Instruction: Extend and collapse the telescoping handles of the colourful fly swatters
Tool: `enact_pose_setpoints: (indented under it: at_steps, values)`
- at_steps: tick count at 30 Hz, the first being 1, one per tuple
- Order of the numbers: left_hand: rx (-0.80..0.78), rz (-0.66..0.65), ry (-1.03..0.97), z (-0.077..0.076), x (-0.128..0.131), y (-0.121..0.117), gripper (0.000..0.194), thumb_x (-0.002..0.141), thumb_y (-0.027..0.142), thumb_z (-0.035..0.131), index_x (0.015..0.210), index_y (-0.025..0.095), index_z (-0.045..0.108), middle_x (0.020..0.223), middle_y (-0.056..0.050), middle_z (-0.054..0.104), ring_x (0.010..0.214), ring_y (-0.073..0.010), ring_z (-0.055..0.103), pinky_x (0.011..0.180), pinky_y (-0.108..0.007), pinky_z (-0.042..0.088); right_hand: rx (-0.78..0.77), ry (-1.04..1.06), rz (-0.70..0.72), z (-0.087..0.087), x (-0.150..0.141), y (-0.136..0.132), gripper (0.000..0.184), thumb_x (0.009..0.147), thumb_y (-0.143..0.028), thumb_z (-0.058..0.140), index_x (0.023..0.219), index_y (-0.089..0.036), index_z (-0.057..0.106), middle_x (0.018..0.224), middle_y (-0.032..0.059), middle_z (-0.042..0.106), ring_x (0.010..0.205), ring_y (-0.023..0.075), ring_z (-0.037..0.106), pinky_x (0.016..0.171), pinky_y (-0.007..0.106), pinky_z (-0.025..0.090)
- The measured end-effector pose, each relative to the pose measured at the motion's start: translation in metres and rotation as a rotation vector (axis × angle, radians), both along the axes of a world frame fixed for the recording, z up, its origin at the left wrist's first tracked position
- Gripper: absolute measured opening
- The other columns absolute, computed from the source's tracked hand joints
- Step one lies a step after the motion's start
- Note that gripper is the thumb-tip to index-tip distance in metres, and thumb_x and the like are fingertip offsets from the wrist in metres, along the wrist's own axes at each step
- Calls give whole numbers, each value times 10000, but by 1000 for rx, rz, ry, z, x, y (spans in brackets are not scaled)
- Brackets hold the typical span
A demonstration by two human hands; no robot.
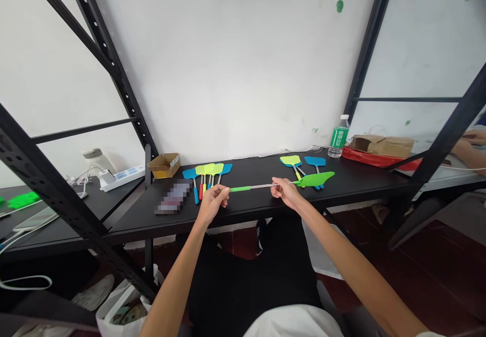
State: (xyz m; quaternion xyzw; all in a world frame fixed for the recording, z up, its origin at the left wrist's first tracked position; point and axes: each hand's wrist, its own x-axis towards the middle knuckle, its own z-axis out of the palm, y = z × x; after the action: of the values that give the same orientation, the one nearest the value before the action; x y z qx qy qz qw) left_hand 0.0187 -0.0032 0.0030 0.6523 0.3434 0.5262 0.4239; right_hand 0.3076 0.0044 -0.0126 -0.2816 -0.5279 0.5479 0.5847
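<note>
Our left hand (pixel 213 201) and right hand (pixel 285 192) grip a green flyswatter (pixel 316 179), black tabletop (pixel 254 172) and white wall (pixel 243 74) behind them.

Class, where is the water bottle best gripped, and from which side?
Probably grip the bottle around its green label, coming from the front left: it stands upright, its cap is narrow, the wall is behind, and red plastic crowds its right.

Gap on black tabletop (pixel 258 169) between left swatters (pixel 210 169) and right swatters (pixel 290 160); held green swatter (pixel 315 179) spans front; carton (pixel 161 170), bottle (pixel 339 137) beyond.
</note>
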Motion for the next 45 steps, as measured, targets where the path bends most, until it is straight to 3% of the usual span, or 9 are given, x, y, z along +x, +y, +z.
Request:
enact_pose_setpoints:
  at_steps: [5, 9, 12, 19, 27, 31, 36, 41, 45]
  values:
    - [-8, 57, 21, 0, 4, -2, 436, 886, 521, 608, 636, 174, 520, 550, 22, 483, 437, -79, 441, 427, -207, 345, 15, -30, 2, 4, -1, -3, 457, 870, -416, 617, 493, -159, 623, 400, -3, 435, 418, 99, 359, 489, 293, 271]
    - [-70, 108, 19, -1, 7, -2, 570, 899, 574, 552, 512, 194, 376, 443, 52, 308, 362, -55, 269, 369, -209, 194, 19, -66, 1, 7, -2, -7, 466, 867, -432, 609, 495, -154, 637, 408, 7, 461, 424, 97, 369, 497, 294, 293]
    - [-61, 102, 21, 1, 7, -3, 580, 895, 570, 561, 496, 193, 373, 423, 46, 319, 365, -59, 284, 379, -212, 211, 18, -53, -9, 8, -3, -8, 459, 857, -424, 617, 488, -153, 645, 397, 6, 451, 421, 99, 377, 494, 294, 296]
    - [-38, -9, 40, 6, 5, -7, 315, 844, 491, 672, 867, 189, 585, 514, 55, 496, 426, -80, 395, 424, -198, 304, 19, -1, -19, 10, -3, -9, 428, 838, -403, 642, 486, -160, 650, 393, -4, 430, 419, 99, 358, 483, 287, 282]
    - [44, 25, 55, 5, 7, -5, 388, 859, 506, 644, 1077, 191, 581, 600, 47, 557, 417, -71, 402, 441, -201, 307, 20, 12, -20, 6, -2, -5, 416, 846, -391, 636, 492, -175, 602, 438, 10, 483, 432, 108, 380, 483, 290, 286]
    - [45, 61, 84, 7, 9, -8, 349, 882, 531, 601, 890, 181, 601, 593, 26, 560, 414, -76, 418, 439, -210, 317, 12, 14, -17, 5, -1, -4, 435, 859, -396, 621, 487, -171, 606, 428, 8, 474, 420, 105, 382, 482, 293, 279]
    - [-6, 134, 23, 6, 8, -7, 482, 895, 536, 566, 571, 186, 497, 500, 0, 502, 416, -89, 417, 419, -221, 318, 15, -90, -6, 7, -1, -7, 467, 881, -443, 600, 510, -163, 646, 415, 3, 456, 439, 106, 385, 515, 294, 306]
    - [-121, 170, -142, 3, 8, -3, 557, 847, 523, 628, 507, 217, 310, 420, 65, 264, 362, -62, 237, 366, -216, 163, 10, -146, 21, 8, -2, -7, 454, 893, -472, 588, 580, -162, 700, 431, 4, 481, 467, 113, 413, 539, 287, 318]
    - [-94, 148, -92, 4, 7, -4, 559, 861, 534, 614, 498, 212, 335, 406, 55, 289, 366, -63, 255, 373, -216, 187, 8, -88, 29, 8, -1, -7, 442, 883, -445, 606, 565, -156, 706, 417, 4, 470, 453, 111, 398, 537, 296, 320]
